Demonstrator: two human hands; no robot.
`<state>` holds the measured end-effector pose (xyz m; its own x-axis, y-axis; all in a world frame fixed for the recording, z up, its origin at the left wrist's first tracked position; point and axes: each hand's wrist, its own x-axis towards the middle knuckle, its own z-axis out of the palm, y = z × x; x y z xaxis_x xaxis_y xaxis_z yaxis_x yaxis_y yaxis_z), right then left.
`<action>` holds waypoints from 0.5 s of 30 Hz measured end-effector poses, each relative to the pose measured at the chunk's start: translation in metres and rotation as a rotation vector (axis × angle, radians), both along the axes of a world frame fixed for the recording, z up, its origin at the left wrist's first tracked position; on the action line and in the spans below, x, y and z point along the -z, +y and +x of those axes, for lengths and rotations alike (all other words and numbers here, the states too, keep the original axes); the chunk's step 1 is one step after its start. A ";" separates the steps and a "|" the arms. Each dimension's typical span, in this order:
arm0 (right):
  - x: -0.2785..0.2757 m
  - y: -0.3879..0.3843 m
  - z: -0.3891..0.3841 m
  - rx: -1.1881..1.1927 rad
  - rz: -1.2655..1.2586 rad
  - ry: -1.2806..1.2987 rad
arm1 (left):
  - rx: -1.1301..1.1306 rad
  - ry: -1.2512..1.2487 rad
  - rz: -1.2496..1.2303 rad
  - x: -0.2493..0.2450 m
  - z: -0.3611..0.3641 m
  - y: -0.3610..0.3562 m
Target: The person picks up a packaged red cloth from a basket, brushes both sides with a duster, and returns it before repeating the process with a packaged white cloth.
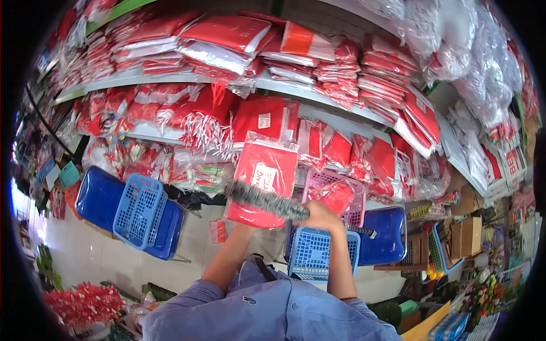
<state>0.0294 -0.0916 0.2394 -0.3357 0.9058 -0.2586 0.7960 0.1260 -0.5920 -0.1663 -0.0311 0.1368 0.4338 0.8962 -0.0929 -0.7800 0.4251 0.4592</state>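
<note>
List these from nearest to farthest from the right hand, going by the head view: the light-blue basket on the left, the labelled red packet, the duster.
1. Duster: gripped in the right hand.
2. Red packet: just left, partly behind it.
3. Light-blue basket: well off to the left.

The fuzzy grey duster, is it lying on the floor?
No, the right hand holds the duster in front of the plastic-wrapped red packet.
</note>
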 end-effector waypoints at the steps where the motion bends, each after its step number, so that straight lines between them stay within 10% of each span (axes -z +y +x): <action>1: 0.017 0.010 0.005 0.101 0.150 -0.081 | -0.011 -0.004 -0.002 0.000 -0.002 0.001; 6: 0.011 0.037 0.007 0.243 0.185 -0.162 | -0.041 -0.017 -0.001 -0.003 -0.007 0.006; 9: -0.009 0.025 -0.006 -0.170 0.158 0.027 | -0.043 -0.026 -0.005 -0.004 -0.006 0.008; 15: 0.018 0.045 0.020 0.296 0.407 -0.121 | -0.014 -0.038 0.003 -0.008 0.005 0.012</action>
